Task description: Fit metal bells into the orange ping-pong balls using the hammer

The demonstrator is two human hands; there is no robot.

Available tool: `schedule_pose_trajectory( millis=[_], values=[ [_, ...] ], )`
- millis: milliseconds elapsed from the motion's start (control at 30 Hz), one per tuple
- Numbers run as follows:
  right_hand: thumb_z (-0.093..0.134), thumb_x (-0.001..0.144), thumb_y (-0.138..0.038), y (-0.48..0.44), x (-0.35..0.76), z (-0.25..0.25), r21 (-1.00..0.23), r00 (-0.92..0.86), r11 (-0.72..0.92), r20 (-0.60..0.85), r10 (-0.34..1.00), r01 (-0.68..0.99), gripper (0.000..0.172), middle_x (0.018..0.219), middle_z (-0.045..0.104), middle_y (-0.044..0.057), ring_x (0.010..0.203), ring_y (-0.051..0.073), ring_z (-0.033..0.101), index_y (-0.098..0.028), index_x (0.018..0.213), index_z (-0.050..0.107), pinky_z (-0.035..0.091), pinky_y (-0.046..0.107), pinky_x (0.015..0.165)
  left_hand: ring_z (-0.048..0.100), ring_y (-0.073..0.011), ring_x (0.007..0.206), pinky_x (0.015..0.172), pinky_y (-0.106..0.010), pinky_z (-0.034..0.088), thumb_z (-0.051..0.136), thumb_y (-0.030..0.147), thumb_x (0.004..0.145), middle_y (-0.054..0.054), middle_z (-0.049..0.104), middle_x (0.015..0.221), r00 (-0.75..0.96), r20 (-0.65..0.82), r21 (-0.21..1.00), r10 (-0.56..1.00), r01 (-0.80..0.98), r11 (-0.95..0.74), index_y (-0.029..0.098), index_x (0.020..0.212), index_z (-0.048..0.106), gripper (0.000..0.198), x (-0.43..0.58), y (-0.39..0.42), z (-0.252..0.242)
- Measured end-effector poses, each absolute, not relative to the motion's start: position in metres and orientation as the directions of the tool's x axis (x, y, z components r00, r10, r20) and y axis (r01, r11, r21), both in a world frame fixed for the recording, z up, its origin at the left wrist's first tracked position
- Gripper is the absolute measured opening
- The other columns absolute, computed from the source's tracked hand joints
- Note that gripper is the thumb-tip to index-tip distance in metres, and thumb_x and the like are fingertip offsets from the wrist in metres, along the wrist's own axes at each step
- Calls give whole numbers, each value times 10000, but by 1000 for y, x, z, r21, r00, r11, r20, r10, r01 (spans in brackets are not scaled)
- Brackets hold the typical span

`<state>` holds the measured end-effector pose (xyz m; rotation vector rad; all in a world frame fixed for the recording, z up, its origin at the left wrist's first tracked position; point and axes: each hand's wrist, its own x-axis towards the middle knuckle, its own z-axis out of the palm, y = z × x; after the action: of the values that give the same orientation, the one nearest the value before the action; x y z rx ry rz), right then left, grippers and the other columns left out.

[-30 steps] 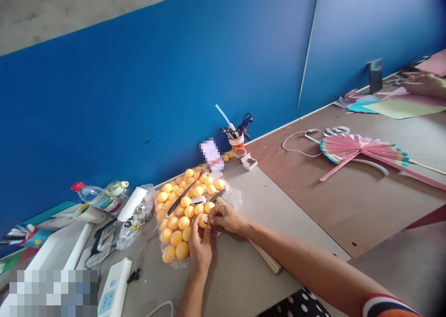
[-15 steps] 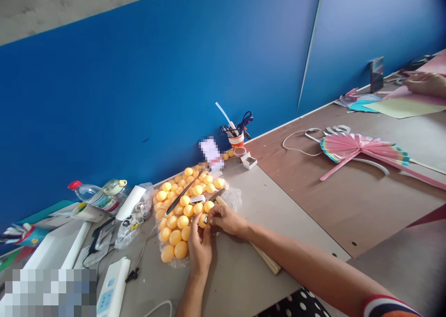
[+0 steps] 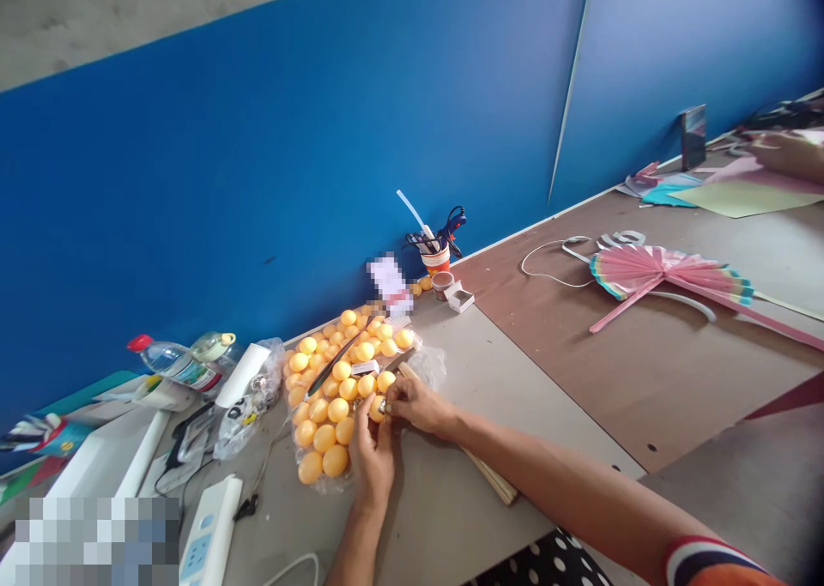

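Note:
A clear plastic bag of orange balls (image 3: 325,438) lies on the table under and beyond my fingers. My left hand (image 3: 374,466) is closed at its near edge, thumb and fingers curled upward. One orange ball (image 3: 377,409) shows between them; whether it is gripped or lies behind, I cannot tell. My right hand (image 3: 418,407) pinches beside it, its fingertips close to the left ones. A small shiny bit (image 3: 384,405) shows at the right fingertips, too small to name. Thin wooden sticks (image 3: 493,476) lie partly under my right wrist. A black strip (image 3: 338,359) rests across the bag.
To the left are a power strip (image 3: 209,530), a bottle with a red cap (image 3: 171,359) and small plastic bags (image 3: 241,423). A cup of tools (image 3: 436,260) and a small open box (image 3: 460,298) stand behind. Rightward lies a pink paper fan (image 3: 663,275); another person's hand (image 3: 789,153) is beyond.
Both my hands shift very slightly, keeping their closed grips close together. The other person's hand at the far right has moved a little. The bag of balls stays in place.

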<state>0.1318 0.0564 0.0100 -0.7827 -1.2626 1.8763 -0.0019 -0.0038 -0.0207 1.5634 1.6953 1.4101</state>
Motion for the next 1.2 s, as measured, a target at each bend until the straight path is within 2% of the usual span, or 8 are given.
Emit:
schedule_pose_trajectory(
  millis=[467, 600, 700, 800, 900, 967, 1067, 1200],
  values=[
    [746, 625, -327, 62, 136, 11, -797, -550, -375, -65, 833, -474, 269, 597, 596, -19, 599, 139, 587, -176, 715, 542, 439, 258, 590, 654, -271, 1106, 912, -396, 555, 629, 542, 813, -130, 660, 1239, -348, 107, 987, 931, 147, -59, 213, 1274, 523, 575, -4, 5, -8],
    [760, 604, -319, 67, 143, 20, -779, -486, -315, -16, 874, -542, 274, 637, 583, -21, 589, 112, 555, -165, 692, 551, 432, 253, 621, 709, -211, 908, 819, -362, 577, 631, 501, 823, -88, 684, 1156, -373, 25, 999, 928, -17, -34, 238, 1290, 503, 551, -6, 6, -6],
    [707, 654, -318, 75, 149, 21, -835, -407, -219, 7, 913, -505, 223, 625, 555, -28, 562, 96, 504, -165, 698, 550, 384, 236, 584, 699, -170, 755, 724, -332, 577, 646, 488, 812, -56, 694, 1052, -382, -11, 1000, 924, -16, 5, 225, 1238, 530, 515, -6, 6, -5],
    [603, 703, -271, 83, 153, 18, -955, -298, -85, 4, 955, -284, 118, 592, 528, -32, 545, 104, 462, -175, 690, 537, 343, 236, 545, 691, -169, 719, 669, -312, 571, 635, 489, 812, -46, 699, 964, -393, 27, 999, 919, 30, -17, 217, 1169, 560, 455, -7, 5, -6],
    [516, 736, -188, 86, 156, 15, -985, -177, 117, 93, 980, 129, 50, 657, 573, -9, 619, 130, 495, -182, 692, 539, 366, 242, 594, 689, -166, 690, 640, -296, 567, 626, 487, 809, -35, 698, 877, -412, 95, 995, 906, 74, -71, 206, 1142, 567, 439, -9, 5, -6],
    [489, 758, -149, 86, 158, 14, -900, -174, 222, 167, 970, 376, 81, 771, 625, 15, 701, 143, 537, -182, 743, 562, 382, 243, 651, 691, -163, 687, 644, -292, 567, 629, 487, 802, -28, 692, 856, -426, 101, 995, 899, 65, -81, 203, 1127, 565, 435, -9, 4, -4],
    [487, 816, -172, 82, 162, 17, -723, -233, 246, 120, 965, 645, 134, 956, 660, 65, 784, 164, 589, -178, 898, 593, 383, 250, 683, 700, -164, 722, 679, -300, 572, 647, 486, 788, -44, 687, 954, -447, 52, 998, 893, -5, -61, 214, 1101, 562, 424, -6, 4, 3],
    [524, 856, -293, 76, 165, 24, -515, -337, 283, -11, 941, 809, 217, 1061, 657, 134, 862, 221, 631, -152, 1009, 588, 396, 289, 725, 714, -185, 831, 761, -318, 575, 717, 460, 730, -84, 645, 1159, -465, 23, 992, 885, -102, -79, 233, 1138, 548, 497, -2, 5, 7]
  ],
)
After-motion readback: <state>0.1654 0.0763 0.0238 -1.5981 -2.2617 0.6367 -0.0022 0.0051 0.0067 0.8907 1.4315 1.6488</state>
